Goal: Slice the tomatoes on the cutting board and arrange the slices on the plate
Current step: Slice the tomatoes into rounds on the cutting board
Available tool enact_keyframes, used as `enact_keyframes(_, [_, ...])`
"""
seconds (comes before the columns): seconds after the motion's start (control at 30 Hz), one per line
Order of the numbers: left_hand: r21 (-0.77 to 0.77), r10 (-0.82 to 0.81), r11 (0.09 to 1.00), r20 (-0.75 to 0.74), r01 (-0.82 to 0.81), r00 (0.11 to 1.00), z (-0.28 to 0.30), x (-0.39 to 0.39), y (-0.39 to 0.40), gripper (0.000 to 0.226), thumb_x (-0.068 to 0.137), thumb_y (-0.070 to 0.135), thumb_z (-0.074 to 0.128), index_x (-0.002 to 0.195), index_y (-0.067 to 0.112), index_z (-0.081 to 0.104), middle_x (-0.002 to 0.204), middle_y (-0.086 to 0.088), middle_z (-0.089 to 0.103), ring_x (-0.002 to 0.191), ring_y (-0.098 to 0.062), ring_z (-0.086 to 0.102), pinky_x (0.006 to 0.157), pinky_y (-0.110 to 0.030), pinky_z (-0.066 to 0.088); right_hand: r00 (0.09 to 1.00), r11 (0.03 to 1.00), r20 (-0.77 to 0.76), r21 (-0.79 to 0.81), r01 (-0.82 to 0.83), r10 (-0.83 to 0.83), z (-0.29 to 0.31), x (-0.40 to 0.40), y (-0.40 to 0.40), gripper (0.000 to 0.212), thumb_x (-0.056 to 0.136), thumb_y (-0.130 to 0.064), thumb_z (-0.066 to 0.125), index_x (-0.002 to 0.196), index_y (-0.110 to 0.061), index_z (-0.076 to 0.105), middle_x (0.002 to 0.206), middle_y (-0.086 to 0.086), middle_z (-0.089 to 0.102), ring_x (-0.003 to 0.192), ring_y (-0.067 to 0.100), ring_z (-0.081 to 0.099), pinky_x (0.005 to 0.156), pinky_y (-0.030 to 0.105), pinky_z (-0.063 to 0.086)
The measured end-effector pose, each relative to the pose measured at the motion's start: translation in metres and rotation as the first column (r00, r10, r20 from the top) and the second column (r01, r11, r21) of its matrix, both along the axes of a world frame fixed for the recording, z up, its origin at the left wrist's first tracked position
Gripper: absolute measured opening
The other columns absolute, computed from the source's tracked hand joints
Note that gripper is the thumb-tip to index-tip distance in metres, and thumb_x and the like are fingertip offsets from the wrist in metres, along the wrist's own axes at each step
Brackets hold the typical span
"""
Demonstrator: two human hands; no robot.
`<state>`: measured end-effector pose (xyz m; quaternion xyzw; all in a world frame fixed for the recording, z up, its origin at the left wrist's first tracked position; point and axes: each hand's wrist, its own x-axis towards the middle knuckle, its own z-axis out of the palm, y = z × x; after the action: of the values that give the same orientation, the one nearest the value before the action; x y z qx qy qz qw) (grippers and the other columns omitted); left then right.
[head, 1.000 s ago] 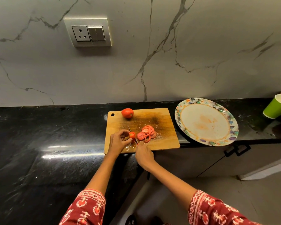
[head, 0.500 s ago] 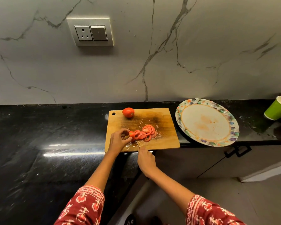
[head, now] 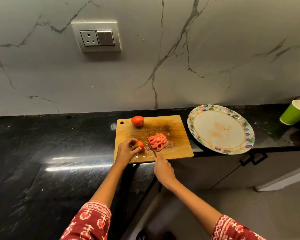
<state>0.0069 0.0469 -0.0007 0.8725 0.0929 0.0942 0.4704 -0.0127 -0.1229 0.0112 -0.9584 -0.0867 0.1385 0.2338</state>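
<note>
Black stone countertop (head: pixel 42 153) ran beneath a grey marble-veined wall (head: pixel 197 66) fitted with a socket and switch plate (head: pixel 96 36). On the wooden cutting board (head: pixel 177 125), the left hand (head: pixel 126 152) curled its fingers and thumb around a tomato end piece (head: pixel 140 146), holding it on the board's near left part. The right hand (head: pixel 163 170) gripped a knife (head: pixel 151 146) by its handle, the blade standing between the end piece and a fanned pile of tomato slices (head: pixel 158 142) just to the right. A whole tomato (head: pixel 137 121) sat at the board's far edge, well apart from the hands. Beside the board to the right lay a patterned plate (head: pixel 249 135), smeared but carrying no slices; a green paper cup (head: pixel 294 112) stood beyond it. Red printed sleeves (head: pixel 90 220) covered both forearms.
</note>
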Motion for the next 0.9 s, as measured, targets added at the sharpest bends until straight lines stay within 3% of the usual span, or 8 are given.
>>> enact_keyframes(0.13, [0.033,-0.039,0.999,0.018,0.038,0.999,0.003,0.001,-0.001,0.034,0.073,0.009,0.076,0.104,0.007,0.065,0.102,-0.005,0.065,0.095,-0.01,0.057,0.079,-0.004,0.041,1.0,0.992,-0.025,0.126,0.003,0.0,0.007,0.002,0.002,0.027,0.1,-0.018,0.029,0.106,-0.002,0.05,0.105,0.016,0.059,0.099,0.035,0.058,0.074,0.036,0.043])
enact_keyframes(0.33, [0.077,-0.072,0.995,0.054,0.068,0.996,0.005,0.002,0.0,0.033,0.075,0.008,0.073,0.107,0.005,0.064,0.105,-0.009,0.066,0.096,-0.011,0.057,0.087,-0.023,0.048,1.0,0.994,-0.013,0.105,0.001,0.0,0.01,-0.005,0.01,0.03,0.101,-0.022,0.028,0.109,-0.004,0.05,0.108,0.017,0.058,0.101,0.036,0.057,0.074,0.036,0.04])
enact_keyframes(0.57, [0.094,-0.079,0.993,0.05,0.074,0.996,0.011,0.005,-0.006,0.031,0.076,0.004,0.071,0.106,0.001,0.064,0.103,-0.013,0.066,0.092,-0.009,0.055,0.073,0.004,0.038,0.999,0.997,-0.046,0.075,0.017,-0.014,0.017,-0.008,0.013,0.027,0.101,-0.02,0.029,0.112,-0.005,0.048,0.11,0.014,0.058,0.104,0.034,0.056,0.071,0.033,0.035])
enact_keyframes(0.9, [0.037,-0.014,0.999,0.066,0.012,0.998,0.01,0.005,-0.009,0.027,0.076,0.004,0.072,0.102,0.0,0.066,0.098,-0.013,0.068,0.088,-0.01,0.057,0.07,0.004,0.039,1.0,0.999,-0.003,0.047,-0.019,0.019,0.021,-0.005,0.013,0.033,0.103,-0.024,0.026,0.115,-0.003,0.048,0.112,0.016,0.058,0.106,0.033,0.057,0.077,0.036,0.042])
